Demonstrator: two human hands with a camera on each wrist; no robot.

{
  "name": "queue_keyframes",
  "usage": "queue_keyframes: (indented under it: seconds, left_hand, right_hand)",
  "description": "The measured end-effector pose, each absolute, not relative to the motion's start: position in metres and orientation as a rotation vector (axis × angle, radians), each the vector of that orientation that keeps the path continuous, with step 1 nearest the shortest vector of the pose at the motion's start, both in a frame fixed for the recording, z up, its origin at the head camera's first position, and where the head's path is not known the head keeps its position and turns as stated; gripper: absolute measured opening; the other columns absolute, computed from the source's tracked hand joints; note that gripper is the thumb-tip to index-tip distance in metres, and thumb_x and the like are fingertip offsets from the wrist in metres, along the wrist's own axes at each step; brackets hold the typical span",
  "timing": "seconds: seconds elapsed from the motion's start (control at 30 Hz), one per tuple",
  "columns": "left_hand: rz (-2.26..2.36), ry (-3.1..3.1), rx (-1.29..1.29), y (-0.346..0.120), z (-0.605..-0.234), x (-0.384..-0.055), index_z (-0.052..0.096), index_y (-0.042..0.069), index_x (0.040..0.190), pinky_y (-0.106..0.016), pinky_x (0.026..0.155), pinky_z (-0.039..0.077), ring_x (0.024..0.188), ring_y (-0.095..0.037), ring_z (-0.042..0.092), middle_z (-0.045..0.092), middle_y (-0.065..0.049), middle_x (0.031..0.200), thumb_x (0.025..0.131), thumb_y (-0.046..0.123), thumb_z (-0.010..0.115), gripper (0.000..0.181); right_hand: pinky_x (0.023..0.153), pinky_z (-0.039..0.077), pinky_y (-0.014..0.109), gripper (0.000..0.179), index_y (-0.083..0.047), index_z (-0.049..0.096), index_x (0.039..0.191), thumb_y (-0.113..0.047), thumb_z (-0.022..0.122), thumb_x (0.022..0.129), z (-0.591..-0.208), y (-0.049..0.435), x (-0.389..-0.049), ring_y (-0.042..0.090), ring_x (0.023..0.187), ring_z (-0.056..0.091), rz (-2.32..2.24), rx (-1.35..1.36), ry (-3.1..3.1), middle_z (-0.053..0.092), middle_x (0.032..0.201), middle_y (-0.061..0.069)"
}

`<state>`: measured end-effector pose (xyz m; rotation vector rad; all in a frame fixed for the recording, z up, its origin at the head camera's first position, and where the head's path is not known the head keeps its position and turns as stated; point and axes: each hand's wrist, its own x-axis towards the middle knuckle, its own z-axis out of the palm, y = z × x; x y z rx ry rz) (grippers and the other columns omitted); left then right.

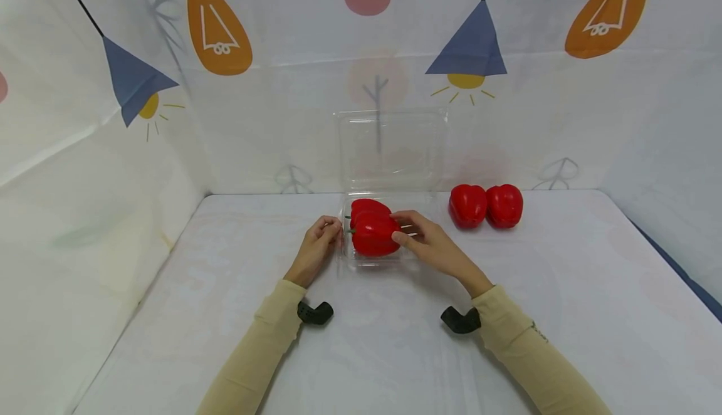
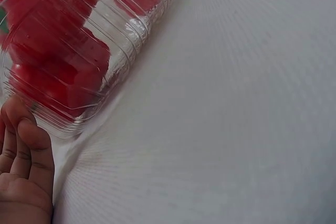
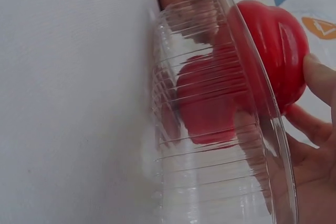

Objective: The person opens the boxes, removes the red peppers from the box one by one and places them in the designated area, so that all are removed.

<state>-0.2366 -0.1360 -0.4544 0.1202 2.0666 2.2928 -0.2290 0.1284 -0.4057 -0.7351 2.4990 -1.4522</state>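
A clear plastic clamshell box [image 1: 389,264] stands in the middle of the table with its lid [image 1: 395,152] raised at the back. Two red bell peppers with green stems pointing left are at its left side: a rear pepper [image 1: 366,206] and a front pepper [image 1: 375,236]. My right hand [image 1: 437,246] grips the front pepper from the right, thumb nearer me and fingers behind. In the right wrist view, this pepper [image 3: 281,51] rises above the box rim, while the other [image 3: 207,103] shows through the wall. My left hand [image 1: 317,246] pinches the box's left edge with its fingertips.
Two more red bell peppers, one on the left [image 1: 467,206] and one on the right [image 1: 504,206], sit side by side on the white table [image 1: 383,352], to the right of the box. A patterned white cloth [image 1: 282,114] hangs behind the table and along its sides.
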Motion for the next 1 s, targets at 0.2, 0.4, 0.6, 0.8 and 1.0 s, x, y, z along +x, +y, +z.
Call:
queue_keyframes:
  seconds: [0.2, 0.4, 0.6, 0.8, 1.0]
  left_hand:
    - [2.288, 2.071, 0.131, -0.136, -0.455, -0.237, 0.049, 0.004, 0.104, -0.020, 0.066, 0.042, 0.067, -0.007, 0.051, 0.053, 0.005, 0.070, 0.099, 0.019, 0.048, 0.016]
    - [2.282, 2.070, 0.122, -0.136, -0.456, -0.238, 0.049, 0.002, 0.105, -0.020, 0.067, 0.042, 0.068, -0.008, 0.051, 0.054, 0.005, 0.072, 0.099, 0.019, 0.048, 0.018]
    - [2.279, 2.079, 0.095, -0.136, -0.455, -0.238, 0.049, 0.001, 0.106, -0.019, 0.066, 0.042, 0.068, -0.007, 0.051, 0.054, 0.005, 0.074, 0.099, 0.018, 0.048, 0.018]
    - [2.269, 2.082, 0.070, -0.136, -0.456, -0.239, 0.050, 0.005, 0.105, -0.019, 0.066, 0.042, 0.070, -0.008, 0.051, 0.054, 0.005, 0.075, 0.099, 0.017, 0.048, 0.014]
    - [2.269, 2.083, 0.082, -0.136, -0.457, -0.240, 0.050, 0.006, 0.103, -0.019, 0.067, 0.042, 0.070, -0.008, 0.051, 0.053, 0.005, 0.075, 0.099, 0.015, 0.047, 0.010]
  right_hand:
    - [0.095, 0.049, 0.040, 0.051, -0.022, 0.044, 0.134, -0.039, 0.063, 0.089, -0.404, 0.132, -0.228, 0.026, 0.120, 0.053, -1.493, -0.691, 2.471, 0.050, 0.134, 0.004]
    - [0.093, 0.051, 0.040, 0.057, -0.023, 0.041, 0.137, -0.039, 0.064, 0.088, -0.400, 0.138, -0.225, 0.027, 0.122, 0.051, -1.526, -0.631, 2.448, 0.046, 0.137, 0.003]
    - [0.095, 0.049, 0.039, 0.055, -0.025, 0.044, 0.137, -0.035, 0.066, 0.088, -0.396, 0.145, -0.223, 0.025, 0.124, 0.047, -1.586, -0.621, 2.456, 0.047, 0.133, 0.002]
    - [0.093, 0.050, 0.038, 0.059, -0.022, 0.041, 0.139, -0.035, 0.067, 0.087, -0.396, 0.154, -0.219, 0.025, 0.125, 0.047, -1.622, -0.569, 2.504, 0.047, 0.137, 0.002]
    - [0.095, 0.049, 0.042, 0.063, -0.020, 0.039, 0.140, -0.035, 0.068, 0.086, -0.397, 0.163, -0.216, 0.027, 0.128, 0.046, -1.643, -0.531, 2.532, 0.046, 0.139, 0.005]
